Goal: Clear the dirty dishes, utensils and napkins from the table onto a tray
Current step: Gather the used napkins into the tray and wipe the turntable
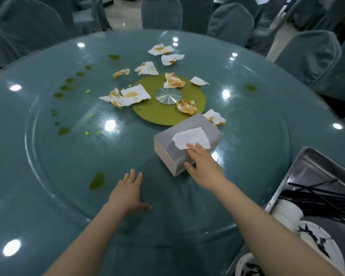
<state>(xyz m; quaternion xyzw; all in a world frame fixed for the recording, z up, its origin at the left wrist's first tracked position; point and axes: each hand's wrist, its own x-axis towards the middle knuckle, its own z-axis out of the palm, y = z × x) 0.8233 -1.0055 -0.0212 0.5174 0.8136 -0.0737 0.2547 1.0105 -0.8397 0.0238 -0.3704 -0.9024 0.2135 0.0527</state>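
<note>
**Desk inspection: soiled napkins outstanding, tray part-loaded**

Nearest, at lower right: metal tray [299, 172] at desk edge, loaded with black chopsticks [323, 200], white bowls [287, 214] and patterned plates [317, 246]. Left hand [127, 194] flat on the glass turntable [54, 176], fingers straight and spread, holding nothing. Right hand [202, 164] on the grey tissue box [179, 144], fingertips touching the clean tissue [191, 139] protruding from the slot, thumb against the box's near side. Green sauce smears [97, 181] on the glass, left of the hands. Further out: stained napkins [127, 96] scattered across the green centre disc [157, 112] and the glass beyond. Beyond the teal desk [307, 108]: covered chairs [231, 22].
</note>
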